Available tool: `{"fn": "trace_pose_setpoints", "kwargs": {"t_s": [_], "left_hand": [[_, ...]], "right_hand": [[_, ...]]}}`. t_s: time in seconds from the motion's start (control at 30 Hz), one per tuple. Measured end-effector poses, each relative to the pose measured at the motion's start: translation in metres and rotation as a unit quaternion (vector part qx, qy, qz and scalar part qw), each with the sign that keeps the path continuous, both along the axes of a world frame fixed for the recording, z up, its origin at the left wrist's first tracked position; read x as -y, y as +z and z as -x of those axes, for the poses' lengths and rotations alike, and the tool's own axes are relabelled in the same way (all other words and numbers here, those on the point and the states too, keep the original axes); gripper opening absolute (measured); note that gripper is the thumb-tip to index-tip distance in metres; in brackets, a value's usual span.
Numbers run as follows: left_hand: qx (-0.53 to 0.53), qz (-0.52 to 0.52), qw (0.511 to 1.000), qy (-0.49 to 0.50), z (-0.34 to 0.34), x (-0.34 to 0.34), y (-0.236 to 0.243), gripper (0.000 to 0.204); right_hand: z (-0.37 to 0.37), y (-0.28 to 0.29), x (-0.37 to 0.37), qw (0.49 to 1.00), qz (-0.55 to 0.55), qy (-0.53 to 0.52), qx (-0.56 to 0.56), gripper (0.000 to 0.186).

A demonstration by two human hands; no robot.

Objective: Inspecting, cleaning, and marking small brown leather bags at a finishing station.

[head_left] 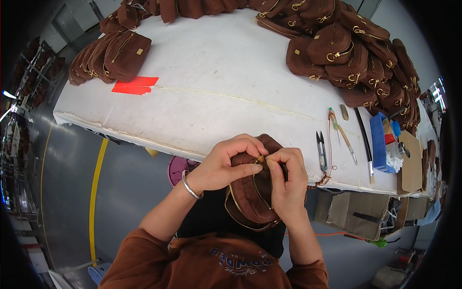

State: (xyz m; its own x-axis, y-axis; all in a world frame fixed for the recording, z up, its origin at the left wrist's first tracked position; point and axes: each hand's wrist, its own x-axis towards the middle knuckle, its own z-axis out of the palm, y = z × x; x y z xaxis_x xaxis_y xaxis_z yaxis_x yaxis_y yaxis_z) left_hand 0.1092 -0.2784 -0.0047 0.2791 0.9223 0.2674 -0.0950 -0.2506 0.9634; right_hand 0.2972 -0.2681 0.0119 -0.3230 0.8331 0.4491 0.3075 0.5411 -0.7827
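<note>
Beside the white-covered worktable (pixel 192 115), a brown, rounded fabric pouch (pixel 245 200) sits over the black-clad lap (pixel 204 216); left hand (pixel 224 164) and right hand (pixel 290 185) pinch around its gold metal fitting (pixel 260 159), seemingly steadying it. Black metal snips (pixel 322 153) lie handily near.

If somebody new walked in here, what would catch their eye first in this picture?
Probably the big heap of brown zippered bags at the far right of the white-covered table, dotted with gold-coloured hardware. The bright red tape also stands out on the table's left, beside a smaller row of bags. Near the middle, the left hand and right hand pinch a brown bag with gold zips.
</note>
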Motion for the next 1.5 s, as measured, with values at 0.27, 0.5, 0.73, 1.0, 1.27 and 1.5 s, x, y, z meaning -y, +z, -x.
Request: {"fn": "trace_pose_setpoints", "kwargs": {"t_s": [0.27,0.5,0.73,1.0,1.27,1.5], "left_hand": [[0.004,0.010,1.000,-0.005,0.002,0.000,0.000,0.014],[0.021,0.011,1.000,-0.011,0.000,-0.001,-0.001,0.015],[0.017,0.017,1.000,-0.008,0.000,-0.002,-0.003,0.015],[0.093,0.049,0.994,-0.016,-0.001,-0.004,-0.006,0.017],[0.073,0.059,0.994,0.049,0.002,-0.013,0.015,0.016],[-0.017,0.008,0.981,0.193,0.011,-0.029,0.014,0.027]], "right_hand": [[0.004,0.003,0.001,0.999,-0.034,-0.014,0.015,0.022],[0.007,0.004,0.000,0.998,-0.057,-0.025,0.025,0.021],[0.006,0.003,-0.003,0.998,-0.055,-0.017,0.025,0.018],[0.008,0.020,-0.009,0.989,-0.075,0.040,0.122,0.018],[0.011,0.041,0.052,0.965,-0.002,0.261,-0.006,0.022],[0.013,0.006,0.014,0.985,0.100,0.113,-0.082,0.010]]}}
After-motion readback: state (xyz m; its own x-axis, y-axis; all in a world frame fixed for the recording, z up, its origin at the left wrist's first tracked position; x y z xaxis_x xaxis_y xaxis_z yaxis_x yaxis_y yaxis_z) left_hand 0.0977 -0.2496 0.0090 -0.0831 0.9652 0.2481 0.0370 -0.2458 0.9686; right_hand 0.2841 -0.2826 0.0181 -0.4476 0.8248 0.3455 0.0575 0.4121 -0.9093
